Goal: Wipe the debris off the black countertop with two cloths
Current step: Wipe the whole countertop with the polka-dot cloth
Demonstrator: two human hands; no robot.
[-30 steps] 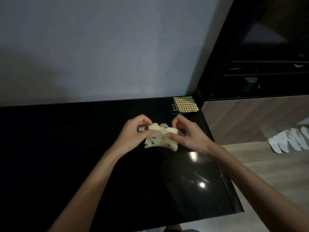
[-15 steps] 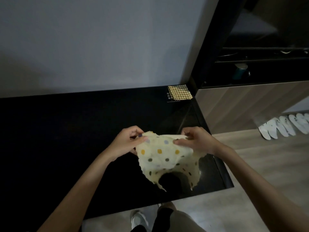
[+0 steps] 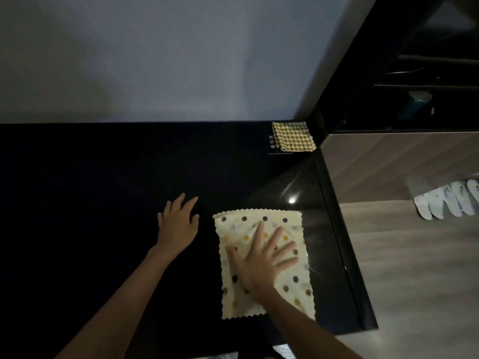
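Note:
A cream cloth with coloured polka dots (image 3: 290, 288) lies spread flat on the black countertop (image 3: 103, 203), near its right end. My right hand (image 3: 261, 260) presses flat on the middle of this cloth, fingers spread and straight. My left hand (image 3: 178, 224) rests open on the bare countertop just left of the cloth, not touching it. A second cloth, folded, with a yellow checked pattern (image 3: 294, 136), sits in the far right corner against the wall. No debris can be made out on the dark surface.
A grey wall runs behind the countertop. To the right stands a wooden cabinet (image 3: 388, 161) with dark shelves above it. White slippers (image 3: 448, 202) lie on the wooden floor at the right. The countertop's right edge runs close to the spotted cloth.
Both hands held the spotted cloth up by its top edge and unfolded it. Now it lies flat, my right hand presses on it and my left hand has let go and moved left.

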